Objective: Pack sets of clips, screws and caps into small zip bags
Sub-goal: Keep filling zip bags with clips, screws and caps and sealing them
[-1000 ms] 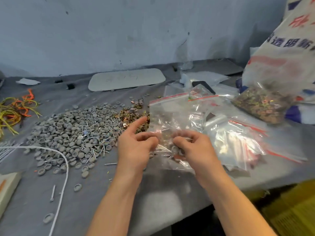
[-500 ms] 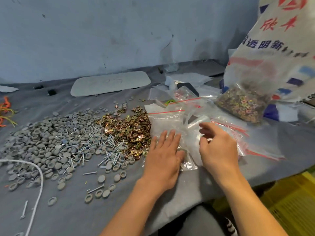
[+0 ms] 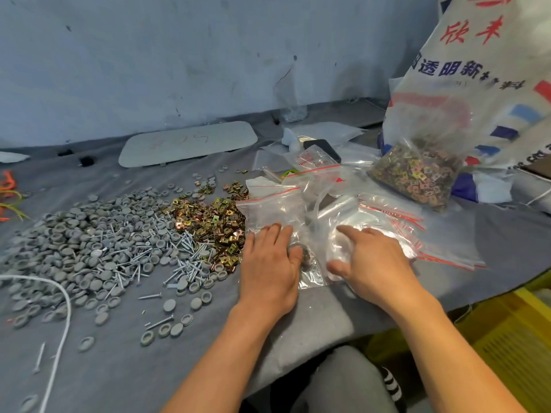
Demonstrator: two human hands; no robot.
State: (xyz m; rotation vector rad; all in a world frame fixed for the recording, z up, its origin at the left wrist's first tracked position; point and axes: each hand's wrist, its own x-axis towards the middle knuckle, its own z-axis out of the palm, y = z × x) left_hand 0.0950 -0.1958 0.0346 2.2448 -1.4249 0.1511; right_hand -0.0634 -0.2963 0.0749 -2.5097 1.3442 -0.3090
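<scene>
A grey-clothed tabletop [image 3: 298, 320] meets a scuffed pale-blue wall [image 3: 179, 55]. A white rounded board [image 3: 190, 143] lies flat near the wall, with small black blocks [image 3: 86, 160] to its left and a dark phone [image 3: 326, 147] to its right. A printed woven sack [image 3: 489, 84] stands far right. Orange and yellow bands [image 3: 9, 186] lie at the left edge. A white cord [image 3: 64, 296] curves near left. A yellow crate [image 3: 512, 347] sits below right.

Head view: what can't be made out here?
All head view:
- Zip bag: contents mostly hidden by the left hand lying flat on it.
- Right hand: whether it pinches an empty bag; its far fingers are hidden behind its back.
- Woven sack: cut off by top and right edges.
- Coloured bands: cut off by left edge.
</scene>
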